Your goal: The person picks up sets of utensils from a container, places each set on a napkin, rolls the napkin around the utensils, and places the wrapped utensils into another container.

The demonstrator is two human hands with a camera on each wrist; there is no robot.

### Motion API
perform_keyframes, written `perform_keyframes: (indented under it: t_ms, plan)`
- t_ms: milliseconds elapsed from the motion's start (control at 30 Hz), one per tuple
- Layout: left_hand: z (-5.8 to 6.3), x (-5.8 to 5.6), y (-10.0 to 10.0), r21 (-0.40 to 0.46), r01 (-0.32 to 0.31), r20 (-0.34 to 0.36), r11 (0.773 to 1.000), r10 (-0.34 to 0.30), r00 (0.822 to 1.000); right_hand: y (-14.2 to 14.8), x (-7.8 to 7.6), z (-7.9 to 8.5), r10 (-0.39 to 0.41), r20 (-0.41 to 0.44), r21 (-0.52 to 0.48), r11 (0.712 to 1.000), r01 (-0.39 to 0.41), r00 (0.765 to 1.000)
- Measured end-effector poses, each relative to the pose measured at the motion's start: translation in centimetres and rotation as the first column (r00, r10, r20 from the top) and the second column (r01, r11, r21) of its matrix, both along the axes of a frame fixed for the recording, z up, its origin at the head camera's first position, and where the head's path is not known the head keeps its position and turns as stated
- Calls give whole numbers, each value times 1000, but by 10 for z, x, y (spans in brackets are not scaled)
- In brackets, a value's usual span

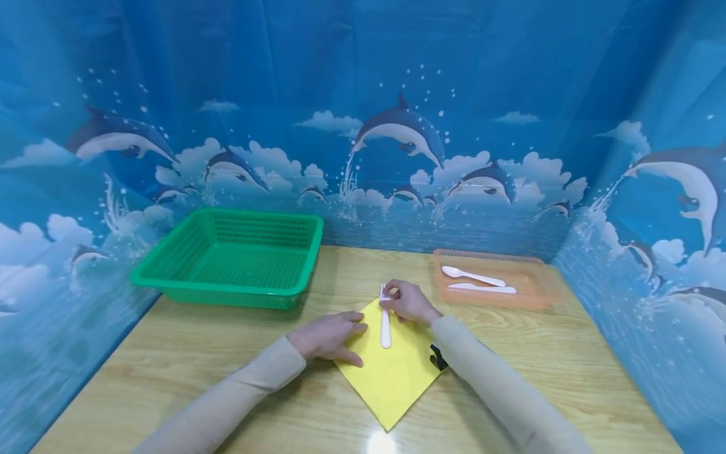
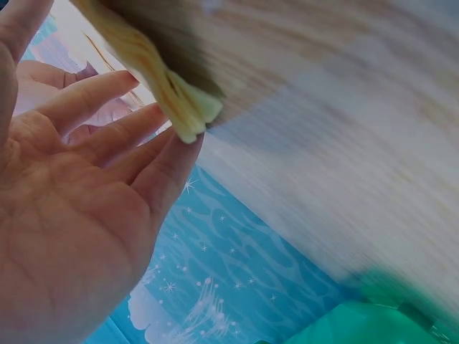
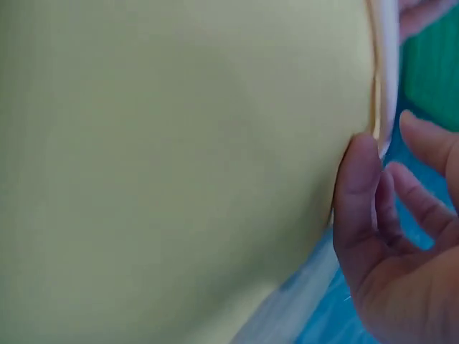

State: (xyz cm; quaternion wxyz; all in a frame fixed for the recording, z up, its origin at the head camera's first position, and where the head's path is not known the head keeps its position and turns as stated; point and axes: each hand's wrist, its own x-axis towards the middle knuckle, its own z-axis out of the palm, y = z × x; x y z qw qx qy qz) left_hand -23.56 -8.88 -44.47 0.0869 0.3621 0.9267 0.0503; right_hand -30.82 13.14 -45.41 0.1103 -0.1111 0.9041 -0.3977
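Observation:
A white plastic fork (image 1: 386,331) lies on a yellow folded napkin (image 1: 391,384), its tines toward the back. My right hand (image 1: 410,302) holds the fork near its tined end with thumb and fingers. In the right wrist view, the thumb (image 3: 358,183) lies close by the fork's white edge (image 3: 388,72), and the napkin (image 3: 179,143) fills much of the picture. Fingers spread, my left hand (image 1: 329,335) rests at the napkin's left edge. The left wrist view has that hand's fingertips (image 2: 183,154) touching the layered napkin edge (image 2: 165,89).
At the back left stands a green plastic basket (image 1: 283,291). An orange translucent tray (image 1: 530,277) at the back right bears a white spoon (image 1: 473,276) and a white knife (image 1: 482,288). A dolphin-print curtain (image 1: 317,75) encloses the wooden table (image 1: 544,353).

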Motion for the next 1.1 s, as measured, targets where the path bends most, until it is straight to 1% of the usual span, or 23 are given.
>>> perform_keyframes:
  t_ms: [67, 133, 233, 333, 500, 800, 967, 1100]
  plan:
    - [0, 0, 0, 2, 5, -8, 1000, -5, 1000, 0, 3, 0, 62, -26, 49, 997, -60, 998]
    - [0, 1, 0, 1, 10, -11, 1000, -10, 1000, 0, 6, -1, 107, -40, 92, 990, -103, 993]
    - [0, 1, 0, 1, 10, -10, 1000, -10, 1000, 0, 8, -1, 141, -37, 129, 982, -135, 989]
    - [1, 1, 0, -2, 7, -11, 1000, -7, 1000, 1, 9, 0, 162, -26, 137, 978, -157, 986]
    - [1, 1, 0, -3, 4, -13, 1000, -4, 1000, 4, 10, 1, 188, -13, 115, 976, -185, 982]
    - [2, 0, 2, -7, 4, -2, 1000, -4, 1000, 6, 11, 0, 190, -10, 111, 976, -188, 982]
    - [4, 1, 1, 1, 1, 19, 1000, -1, 1000, 8, 12, 1, 206, -7, 103, 974, -204, 978]
    - [5, 2, -1, 15, 2, 17, 1000, -3, 1000, 8, 12, 1, 210, 3, 101, 973, -210, 978]
